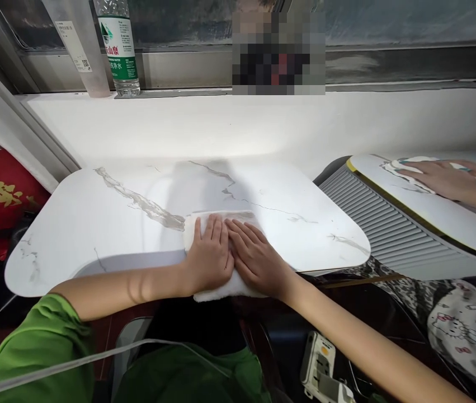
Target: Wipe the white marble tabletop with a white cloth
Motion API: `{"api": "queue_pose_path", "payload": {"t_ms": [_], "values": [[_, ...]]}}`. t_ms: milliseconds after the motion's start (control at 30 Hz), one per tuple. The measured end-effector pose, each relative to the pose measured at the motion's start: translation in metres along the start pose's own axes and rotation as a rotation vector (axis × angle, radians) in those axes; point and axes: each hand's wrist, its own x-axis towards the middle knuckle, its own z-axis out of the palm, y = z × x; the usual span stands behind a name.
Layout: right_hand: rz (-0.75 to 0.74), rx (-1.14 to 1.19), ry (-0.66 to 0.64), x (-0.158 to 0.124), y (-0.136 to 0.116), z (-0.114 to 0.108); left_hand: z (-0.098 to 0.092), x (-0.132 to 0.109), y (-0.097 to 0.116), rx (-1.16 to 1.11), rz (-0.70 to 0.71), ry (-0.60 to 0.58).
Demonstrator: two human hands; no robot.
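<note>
A white cloth (229, 289) lies on the white marble-patterned tabletop (137, 235), at its front edge and partly hanging over it. My left hand (210, 254) rests flat on the cloth with its fingers stretched forward. Beside it, touching at the thumb side, my right hand (258, 257) presses on the same cloth with fingers extended to the upper left. Neither hand is wrapped around anything. Part of the cloth is hidden beneath both palms.
On the ledge behind stand a water bottle (122, 53) and a frosted plastic container (79, 50). At right, another person's hand (443, 176) rests on a cloth upon a second tabletop (430, 215). Below are a power strip (319, 358) and a white patterned bag (462, 336).
</note>
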Motion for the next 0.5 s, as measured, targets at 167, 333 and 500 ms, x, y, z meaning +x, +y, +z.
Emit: {"api": "queue_pose_path", "payload": {"t_ms": [167,333,500], "values": [[-0.008,-0.039,-0.072,0.023,0.036,0.01,0.006,0.033,-0.015,-0.07,-0.029,0.014],[0.015,-0.024,-0.064,0.075,0.086,0.027,0.012,0.091,-0.046,-0.141,-0.133,0.009],[0.138,-0.07,-0.033,0.127,0.127,0.041,0.016,0.154,-0.084,-0.173,-0.168,0.007]]}}
